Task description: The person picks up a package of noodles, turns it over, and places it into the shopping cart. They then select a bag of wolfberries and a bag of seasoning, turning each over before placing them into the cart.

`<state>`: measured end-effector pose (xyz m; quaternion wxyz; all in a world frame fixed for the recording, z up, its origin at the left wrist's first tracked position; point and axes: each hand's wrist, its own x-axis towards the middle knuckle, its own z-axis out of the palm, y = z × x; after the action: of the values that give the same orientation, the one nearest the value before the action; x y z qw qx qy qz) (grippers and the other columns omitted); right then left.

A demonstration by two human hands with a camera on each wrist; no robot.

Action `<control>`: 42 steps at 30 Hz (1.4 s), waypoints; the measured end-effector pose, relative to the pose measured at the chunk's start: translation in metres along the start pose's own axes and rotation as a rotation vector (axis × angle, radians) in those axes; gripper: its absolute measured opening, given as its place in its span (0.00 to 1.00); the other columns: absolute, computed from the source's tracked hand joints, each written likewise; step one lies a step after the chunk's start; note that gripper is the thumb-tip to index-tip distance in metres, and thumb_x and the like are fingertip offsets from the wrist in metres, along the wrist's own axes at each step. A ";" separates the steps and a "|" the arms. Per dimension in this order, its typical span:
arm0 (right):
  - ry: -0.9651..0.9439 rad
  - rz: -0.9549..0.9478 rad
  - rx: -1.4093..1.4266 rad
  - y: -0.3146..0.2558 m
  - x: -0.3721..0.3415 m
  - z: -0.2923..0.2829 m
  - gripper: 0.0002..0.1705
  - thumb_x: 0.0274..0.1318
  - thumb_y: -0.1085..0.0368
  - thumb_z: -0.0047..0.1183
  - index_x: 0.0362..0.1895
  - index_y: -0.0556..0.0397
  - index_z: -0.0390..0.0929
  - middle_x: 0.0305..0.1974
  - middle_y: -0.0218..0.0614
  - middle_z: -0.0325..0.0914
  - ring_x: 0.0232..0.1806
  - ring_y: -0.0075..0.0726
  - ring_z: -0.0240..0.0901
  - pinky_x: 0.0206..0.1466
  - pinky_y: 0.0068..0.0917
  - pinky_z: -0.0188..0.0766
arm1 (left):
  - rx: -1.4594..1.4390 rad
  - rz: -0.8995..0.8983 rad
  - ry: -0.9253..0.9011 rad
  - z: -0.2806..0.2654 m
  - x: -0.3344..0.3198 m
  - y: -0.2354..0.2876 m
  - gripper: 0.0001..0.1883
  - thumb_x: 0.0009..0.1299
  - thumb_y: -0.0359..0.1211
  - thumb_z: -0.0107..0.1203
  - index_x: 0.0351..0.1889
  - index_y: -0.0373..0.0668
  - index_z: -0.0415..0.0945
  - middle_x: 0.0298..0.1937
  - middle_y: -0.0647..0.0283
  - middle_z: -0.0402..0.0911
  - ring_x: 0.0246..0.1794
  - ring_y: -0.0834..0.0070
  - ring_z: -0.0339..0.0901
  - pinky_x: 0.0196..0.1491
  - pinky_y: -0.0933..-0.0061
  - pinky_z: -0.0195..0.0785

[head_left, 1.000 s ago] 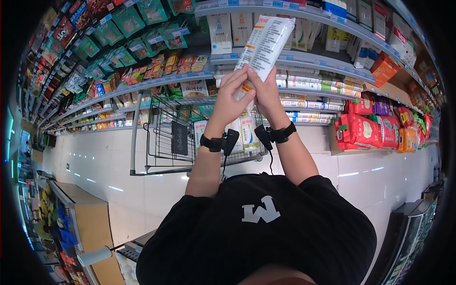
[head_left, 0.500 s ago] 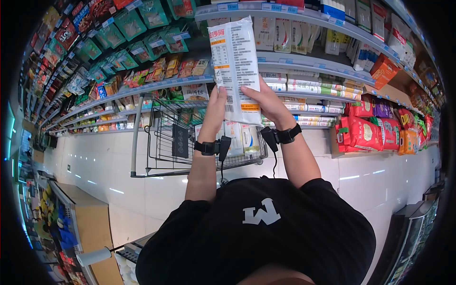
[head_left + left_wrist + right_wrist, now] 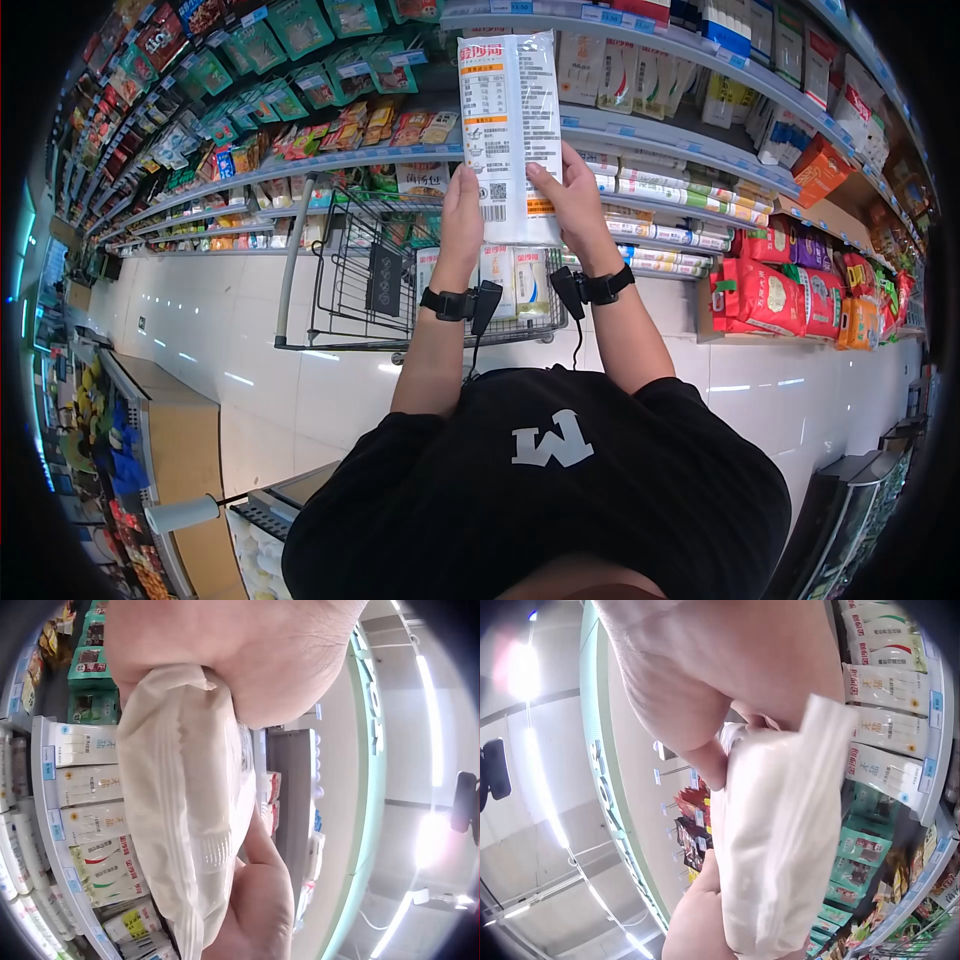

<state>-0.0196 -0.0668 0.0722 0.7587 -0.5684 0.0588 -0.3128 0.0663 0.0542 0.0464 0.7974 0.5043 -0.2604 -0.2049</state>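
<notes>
Nearest to us are our two bare hands, one on each side of a long, flat, white plastic packet [image 3: 511, 140] with red and orange print, and both grip it. Our left hand [image 3: 461, 225] holds the lower part of its left long edge, thumb toward the printed face; our right hand [image 3: 578, 207] grips the lower right, its thumb laid over the face. The fingers behind the packet are largely hidden in the head view.

What matters most is how the packet lies: its long axis points almost straight away from our body, its printed face toward us, its near end between our wrists and its far end reaching well past our fingertips. Neither hand is nearer to it, since both touch it; the packet lies between them and stretches ahead.

Beyond and below, the grey wire shopping cart [image 3: 296, 260] has its handle at the left. White printed packets [image 3: 497, 290] sit toward the cart's right end, by its near edge, just under the held packet's near end in our view; the drop between we cannot judge.

Farther off, upright white packets [image 3: 620, 75] stand behind the front edge of a grey shelf [image 3: 690, 149], to the right of the held packet's far end.
</notes>
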 end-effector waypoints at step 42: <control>0.039 0.000 -0.096 0.034 0.021 0.030 0.29 0.58 0.68 0.57 0.62 0.61 0.62 0.55 0.41 0.72 0.56 0.28 0.68 0.55 0.26 0.68 | -0.121 -0.060 -0.112 -0.047 0.018 0.006 0.22 0.79 0.45 0.36 0.59 0.38 0.61 0.54 0.59 0.72 0.53 0.77 0.71 0.55 0.75 0.65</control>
<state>0.0240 -0.0481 0.0575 0.7292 -0.5980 0.0889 -0.3205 0.1101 0.0790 0.0384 0.8042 0.4504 -0.2765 -0.2719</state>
